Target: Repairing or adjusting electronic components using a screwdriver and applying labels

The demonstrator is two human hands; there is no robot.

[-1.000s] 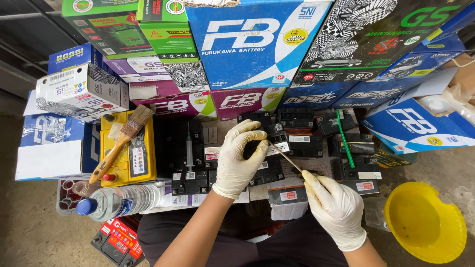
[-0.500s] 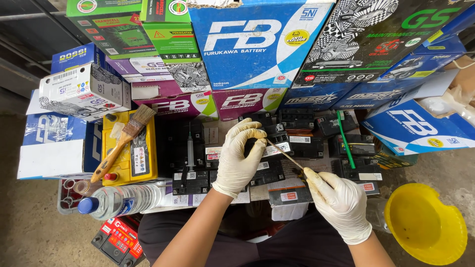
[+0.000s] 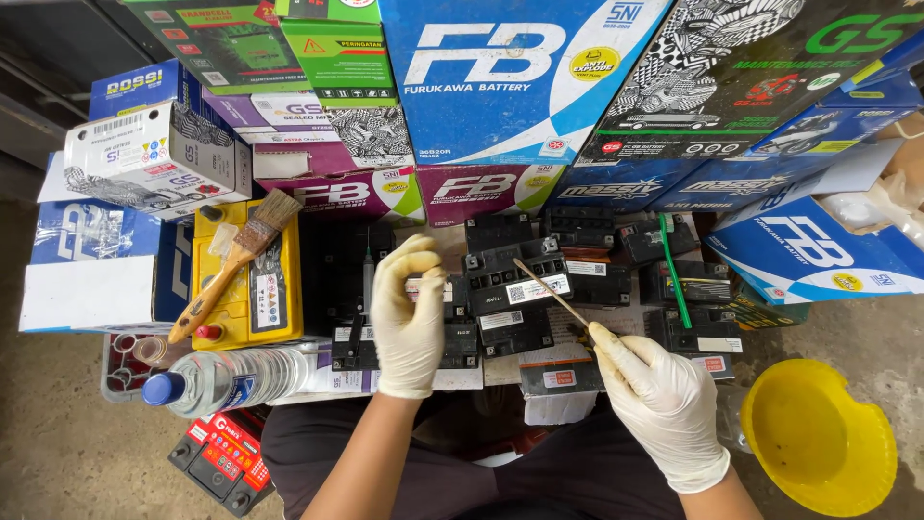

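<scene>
A: Right, noting hands first. Left hand (image 3: pixel 409 323), in a pale glove, is lying palm-down over a small black battery (image 3: pixel 404 342), fingers stretched forward and only loosely curled, touching the top rather than gripping it.

B: And the other?

A: Right hand (image 3: pixel 659 395), gloved too, is pinching a thin stick (image 3: pixel 551 292) between thumb and fingertips, fingers closed around its lower end. The stick is slanting up and to the left, its tip sitting over a second black battery (image 3: pixel 510 279) with a white label. Cannot tell whether the tip is touching the casing.

B: Where is all this sitting?

A: Both batteries are lying in a cluster of black batteries in the middle of the view, just ahead of the person's knees. A yellow battery (image 3: pixel 248 289) is lying well to the left with a paintbrush (image 3: pixel 226 274) resting diagonally across it. A clear plastic bottle (image 3: pixel 226 376) with a blue cap is lying on its side below that. A green rod (image 3: pixel 674 270) is resting over the batteries on the right, and a yellow bowl (image 3: pixel 818 438) is sitting on the floor by the right hand. Stacked cartons (image 3: pixel 500 77) are lining the far side.
</scene>
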